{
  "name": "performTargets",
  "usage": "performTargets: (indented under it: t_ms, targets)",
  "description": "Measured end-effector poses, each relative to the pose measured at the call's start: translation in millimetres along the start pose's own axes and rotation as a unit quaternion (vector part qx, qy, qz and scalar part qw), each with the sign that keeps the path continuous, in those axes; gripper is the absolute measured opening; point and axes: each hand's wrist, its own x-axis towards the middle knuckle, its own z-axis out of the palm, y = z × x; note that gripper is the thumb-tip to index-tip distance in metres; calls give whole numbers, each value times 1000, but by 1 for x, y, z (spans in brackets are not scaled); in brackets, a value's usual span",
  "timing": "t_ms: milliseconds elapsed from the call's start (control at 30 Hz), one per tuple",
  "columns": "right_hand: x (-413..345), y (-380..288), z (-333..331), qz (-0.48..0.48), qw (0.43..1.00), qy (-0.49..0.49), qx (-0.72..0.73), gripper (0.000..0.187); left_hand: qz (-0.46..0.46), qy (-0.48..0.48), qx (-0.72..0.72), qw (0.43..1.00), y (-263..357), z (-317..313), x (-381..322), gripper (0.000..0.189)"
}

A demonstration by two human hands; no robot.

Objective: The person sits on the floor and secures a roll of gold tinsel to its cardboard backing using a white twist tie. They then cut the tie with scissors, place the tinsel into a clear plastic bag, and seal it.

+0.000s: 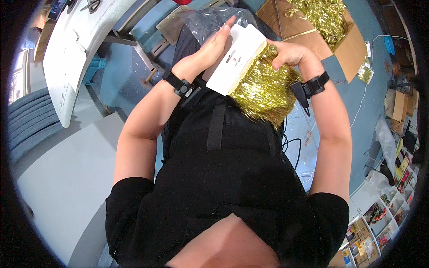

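Observation:
A white header card (pixel 236 58) with a hang hole and printing is tilted in front of my lap. Gold metallic tinsel fringe (pixel 264 88) hangs from the card's lower right edge in a thick bunch. My right hand (pixel 290 55) grips the upper right end of the fringe, thumb on top and the other fingers hidden. My left hand (pixel 212 48) lies along the card's left side, one finger stretched upward; whether it grips the card is hidden. A clear plastic bag (pixel 207 21) spreads behind the left hand and the top of the card.
An open cardboard box (pixel 350 50) filled with gold tinsel (pixel 323 21) stands ahead on the right. A white table (pixel 70 50) with scissors (pixel 91 6) is at the left. Black cables (pixel 296 144) run along the floor beside my right leg. Storage shelves (pixel 378 227) line the right side.

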Motion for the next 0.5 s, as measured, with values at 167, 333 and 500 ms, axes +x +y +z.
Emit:
performTargets:
  t_ms: [167, 333, 500]
  targets:
    - [5, -4, 6, -15, 997, 72, -6, 104, -38, 7, -20, 999, 3, -1, -3, 65]
    - [16, -25, 37, 27, 978, 173, -115, 96, -18, -9, -138, 990, -3, -4, 8, 70]
    - [30, -30, 54, -6, 922, 271, -276, 86, -4, -29, -172, 985, -5, -10, 12, 74]
